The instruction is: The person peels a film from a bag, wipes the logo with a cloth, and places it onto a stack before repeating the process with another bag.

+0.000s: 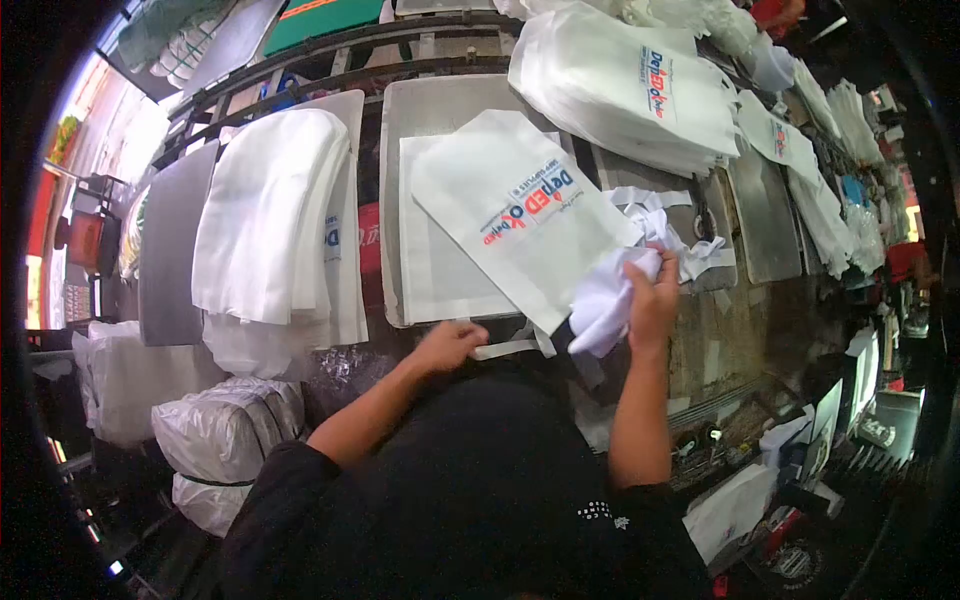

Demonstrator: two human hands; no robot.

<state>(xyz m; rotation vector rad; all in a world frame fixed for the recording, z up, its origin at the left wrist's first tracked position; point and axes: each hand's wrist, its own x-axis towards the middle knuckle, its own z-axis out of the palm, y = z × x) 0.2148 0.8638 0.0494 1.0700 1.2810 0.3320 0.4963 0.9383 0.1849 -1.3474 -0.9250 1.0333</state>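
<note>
A white fabric bag [520, 195] with a blue and red "DepED" print lies slanted over another white bag [425, 275] on a flat board [440, 95]. My left hand [450, 346] is closed at the near edge of the lower bag, its fingertips at a white handle strap [505, 348]. My right hand [653, 295] grips a crumpled white cloth [603, 300], which hangs over the lower right corner of the printed bag. More crumpled white cloth strips [650, 205] lie just beyond that hand.
Stacked white bags [265, 215] drape over a board at left; another printed stack [610, 90] lies at the upper right. Wrapped bundles [215, 430] sit at lower left. A metal rail [400, 65] runs along the back. Further boards and bags continue to the right.
</note>
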